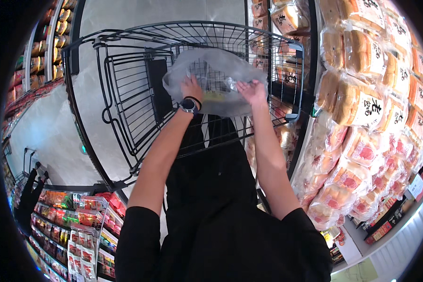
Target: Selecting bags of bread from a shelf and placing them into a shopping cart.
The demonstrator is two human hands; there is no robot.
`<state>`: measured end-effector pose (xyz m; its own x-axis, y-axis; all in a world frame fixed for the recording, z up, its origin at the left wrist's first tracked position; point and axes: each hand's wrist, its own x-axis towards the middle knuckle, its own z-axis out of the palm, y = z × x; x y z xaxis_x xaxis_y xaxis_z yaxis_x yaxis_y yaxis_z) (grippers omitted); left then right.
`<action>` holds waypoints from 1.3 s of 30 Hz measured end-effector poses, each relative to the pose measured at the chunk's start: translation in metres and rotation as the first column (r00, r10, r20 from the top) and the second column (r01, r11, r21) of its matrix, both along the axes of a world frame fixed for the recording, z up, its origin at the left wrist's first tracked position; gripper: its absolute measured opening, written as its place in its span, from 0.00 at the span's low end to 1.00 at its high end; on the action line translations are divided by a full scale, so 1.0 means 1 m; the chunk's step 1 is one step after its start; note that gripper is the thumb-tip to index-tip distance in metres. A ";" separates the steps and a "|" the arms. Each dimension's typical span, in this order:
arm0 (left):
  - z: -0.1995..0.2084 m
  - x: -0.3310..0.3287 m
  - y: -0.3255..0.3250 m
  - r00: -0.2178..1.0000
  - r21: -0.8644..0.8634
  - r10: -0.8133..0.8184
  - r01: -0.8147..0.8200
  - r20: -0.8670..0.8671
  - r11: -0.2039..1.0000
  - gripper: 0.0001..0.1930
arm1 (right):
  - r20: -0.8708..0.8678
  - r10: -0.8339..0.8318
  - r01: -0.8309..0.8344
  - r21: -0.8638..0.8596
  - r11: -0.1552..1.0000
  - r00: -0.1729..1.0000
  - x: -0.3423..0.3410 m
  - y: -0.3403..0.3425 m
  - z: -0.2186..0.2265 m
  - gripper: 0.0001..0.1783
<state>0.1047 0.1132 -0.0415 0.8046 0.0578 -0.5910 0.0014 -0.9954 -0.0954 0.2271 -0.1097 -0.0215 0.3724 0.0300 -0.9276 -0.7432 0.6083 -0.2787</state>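
Observation:
A translucent plastic bag [211,58] lies spread inside a dark wire shopping cart [131,89], its mouth wide and facing up. My left hand [191,89], with a dark watch [189,105] and a black band at the wrist, reaches into the bag's left side, fingers stretched against the plastic. At the bag's right side is my right hand [253,92], its fingers loosely extended and apart, touching the film. Something yellowish [215,97] shows low in the bag, too blurred to name. Neither hand appears to grip anything.
Shelves of packaged bread [357,98] rise close on my right, with more bread bags [348,174] below. Shelves of snack packets [82,249] stand at lower left. At far left, a person's dark-clothed legs [27,195] are near another cart [28,160]. Grey floor [122,19] lies beyond.

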 end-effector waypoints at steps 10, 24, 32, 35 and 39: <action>0.046 0.028 0.072 0.825 0.438 -0.549 0.446 0.137 0.780 0.25 | 0.447 -0.350 0.213 0.329 0.920 0.823 0.037 0.025 0.030 0.26; 0.066 -0.002 0.094 -0.212 -0.951 0.940 -0.097 -0.267 -0.292 0.21 | 0.174 -0.010 -0.015 0.140 0.990 0.985 0.003 0.013 -0.022 0.27; 0.122 0.021 0.027 0.457 -0.662 0.577 0.036 0.677 0.749 0.16 | 0.240 0.069 -0.112 0.169 0.979 0.968 0.020 0.026 -0.020 0.33; 0.094 0.048 0.017 0.794 -0.671 0.320 0.144 0.517 0.727 0.17 | 0.386 0.066 -0.172 0.247 0.954 0.920 0.029 0.023 -0.016 0.30; 0.023 0.091 0.032 0.984 -0.218 -0.117 0.145 0.136 0.965 0.20 | 0.470 0.670 -0.576 -0.349 0.739 0.575 0.052 0.005 -0.026 0.30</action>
